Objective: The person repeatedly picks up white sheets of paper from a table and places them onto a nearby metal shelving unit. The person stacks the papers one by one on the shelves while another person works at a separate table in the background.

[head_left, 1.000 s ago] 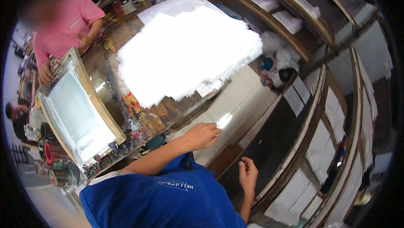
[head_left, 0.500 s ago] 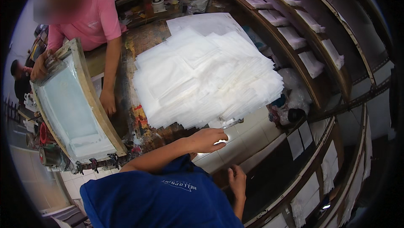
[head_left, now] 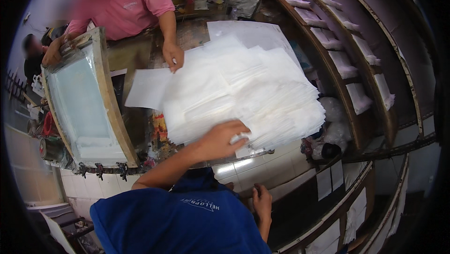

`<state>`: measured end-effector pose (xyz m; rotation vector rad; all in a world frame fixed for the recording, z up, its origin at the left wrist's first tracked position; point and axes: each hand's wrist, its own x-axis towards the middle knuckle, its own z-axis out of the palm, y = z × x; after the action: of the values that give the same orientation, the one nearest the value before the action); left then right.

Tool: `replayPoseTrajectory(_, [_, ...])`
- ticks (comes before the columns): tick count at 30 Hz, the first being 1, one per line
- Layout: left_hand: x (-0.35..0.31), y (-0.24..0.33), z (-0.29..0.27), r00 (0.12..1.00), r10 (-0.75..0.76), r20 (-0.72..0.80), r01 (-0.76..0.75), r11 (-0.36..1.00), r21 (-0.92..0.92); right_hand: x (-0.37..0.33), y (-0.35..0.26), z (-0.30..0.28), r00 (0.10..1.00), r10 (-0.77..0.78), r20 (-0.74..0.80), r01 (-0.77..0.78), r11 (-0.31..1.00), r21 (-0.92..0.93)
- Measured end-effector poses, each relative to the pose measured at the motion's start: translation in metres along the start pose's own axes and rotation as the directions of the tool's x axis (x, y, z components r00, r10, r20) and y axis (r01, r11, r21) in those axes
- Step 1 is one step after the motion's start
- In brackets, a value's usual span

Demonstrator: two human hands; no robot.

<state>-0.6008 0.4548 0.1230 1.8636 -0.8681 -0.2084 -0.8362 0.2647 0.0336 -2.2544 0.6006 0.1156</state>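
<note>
My left hand reaches over the front edge of a broad, uneven pile of thin white sheets. Its fingers are loosely bent and apart from the thumb. A small white patch shows between them; I cannot tell whether it is a sheet or something on the thumb. Low beside my body, away from the pile, my right hand hangs with loosely curled fingers and nothing visible in it. Across the table, a co-worker's hand touches a white sheet at the pile's left side.
A wooden-framed printing screen stands tilted at the left, the co-worker's other hand at its top. Dark clamps line its lower edge. Racks holding white stacks rise at the right. Clear plastic bags lie beside the table.
My left hand has moved up from beyond the table's edge onto the pile's front. The co-worker's hand has moved to the pile's left side, where a white sheet now lies. The view has shifted.
</note>
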Motion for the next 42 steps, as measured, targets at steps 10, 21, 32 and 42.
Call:
replayPoseTrajectory(10, [0.061, -0.071, -0.039, 0.933, -0.307, -0.190, 0.338, 0.557, 0.759, -0.011, 0.035, -0.013, 0.993, 0.090, -0.076, -0.093, 0.995, -0.024])
replayPoseTrajectory(21, [0.036, -0.064, 0.008, 0.983, -0.146, 0.108, 0.035, 0.734, 0.678, -0.015, 0.021, -0.001, 0.987, 0.163, 0.002, -0.163, 0.985, 0.052])
replayPoseTrajectory(32, [0.002, 0.060, 0.066, 0.924, 0.130, 0.360, -0.184, 0.976, 0.120, -0.020, -0.023, -0.034, 0.968, 0.124, -0.217, 0.064, 0.716, 0.695])
replayPoseTrajectory(42, [-0.028, 0.096, 0.170, 0.263, 0.599, 0.756, -0.589, 0.720, -0.366, -0.110, 0.000, -0.060, 0.779, 0.298, -0.552, 0.027, 0.863, 0.505])
